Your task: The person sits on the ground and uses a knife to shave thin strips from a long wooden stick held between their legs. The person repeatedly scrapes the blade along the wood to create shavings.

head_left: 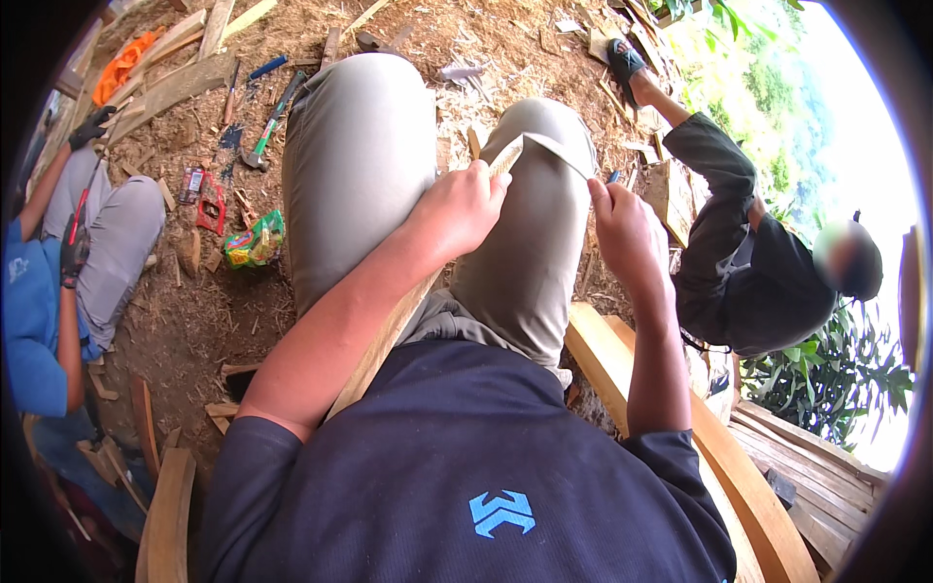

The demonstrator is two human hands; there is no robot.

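Observation:
My left hand [473, 207] is closed around a pale wooden strip [507, 156], whose end sticks out past the fingers above my right knee. My right hand [629, 225] grips a knife, its handle mostly hidden in the fist. The thin knife blade [556, 152] reaches left to the end of the strip; whether it touches the wood I cannot tell. More pale wood [387, 338] shows beneath my left forearm, but I cannot tell whether it is the same strip.
A hammer [271, 136], a red tool [211, 206] and a bright green packet [256, 239] lie on ground strewn with shavings. One person [58, 262] sits at left with gloved hands on a tool; another person [758, 262] is at right. Beside me runs a curved wooden beam [724, 457].

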